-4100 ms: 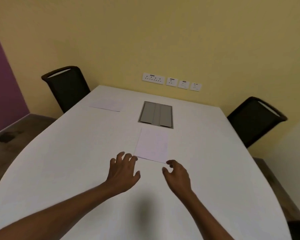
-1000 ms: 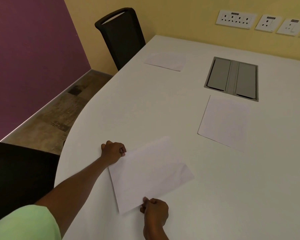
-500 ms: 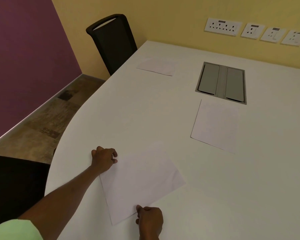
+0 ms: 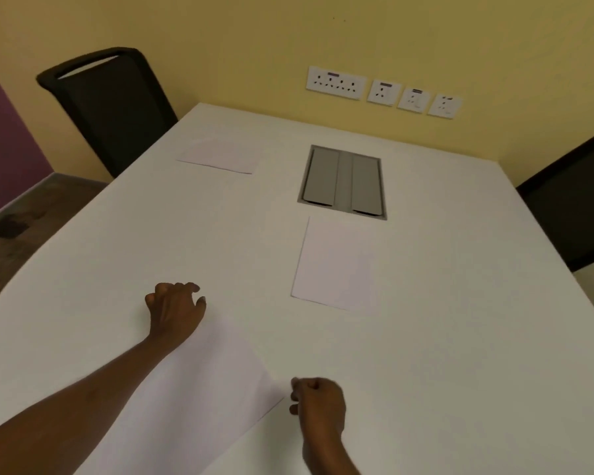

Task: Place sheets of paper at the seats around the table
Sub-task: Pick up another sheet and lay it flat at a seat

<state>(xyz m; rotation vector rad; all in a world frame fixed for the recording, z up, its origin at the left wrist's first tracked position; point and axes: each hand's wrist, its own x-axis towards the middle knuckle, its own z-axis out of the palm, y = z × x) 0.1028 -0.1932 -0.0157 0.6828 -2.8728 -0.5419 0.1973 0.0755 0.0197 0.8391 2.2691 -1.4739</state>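
A white sheet of paper (image 4: 192, 399) lies flat on the white table (image 4: 460, 337) at the near left, turned at an angle. My left hand (image 4: 175, 310) hovers at its far corner with fingers loosely curled and nothing in them. My right hand (image 4: 318, 402) is a closed fist just off the sheet's right corner, holding nothing. A second sheet (image 4: 333, 265) lies at the table's middle. A third sheet (image 4: 218, 154) lies at the far left, in front of a black chair (image 4: 114, 108).
A grey cable hatch (image 4: 343, 181) is set into the table beyond the middle sheet. Another black chair (image 4: 576, 200) stands at the right side. Wall sockets (image 4: 381, 92) sit on the yellow wall behind. Brown floor and a purple wall are at left.
Both hands have let go of the near sheet, which now rests flat on the table. My view has swung right and up, so the right chair has come into sight.
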